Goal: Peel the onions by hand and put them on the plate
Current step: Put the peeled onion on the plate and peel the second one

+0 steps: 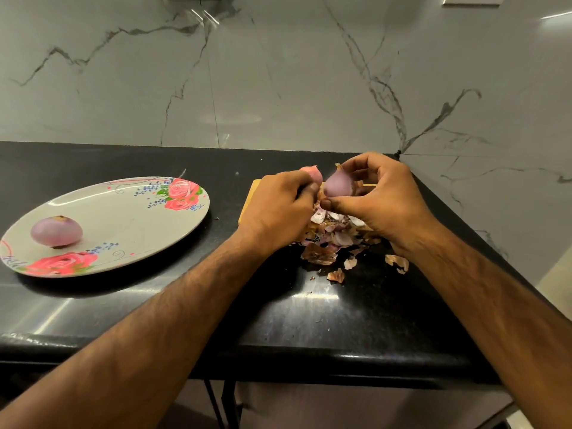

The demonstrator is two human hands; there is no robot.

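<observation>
Onion in work: small pale-purple peeled onion (pixel 338 184), held up off the desk in the right grip (pixel 383 196). Thumb sits under the root end, fingers are curled round the far side, and the dry stem tip points up.

The left grip (pixel 278 209) is just beside it on the left, fingers curled in, tips at the onion's lower-left edge. Cannot tell whether it pinches a scrap of skin or holds nothing (its knuckles hide the fingertips).

A second pinkish onion (pixel 312 174) peeks out behind the left grip's fingers, mostly hidden. Can't tell if the hand touches it.

Below both hands is a heap of papery brown-and-white onion skins (pixel 328 239). It lies partly on a light wooden cutting board (pixel 247 202) and spills onto the glossy black stone desk (pixel 309 320). A few loose flakes lie nearer the front edge.

A pale grey plate with a red rose print (pixel 130 218) sits on the desk, well left of the hands. One round peeled purple onion (pixel 56 231) lies on it, toward its left side (alone on the plate).

Behind the desk stands a grey marble-pattern wall (pixel 278 72) with dark veins.
</observation>
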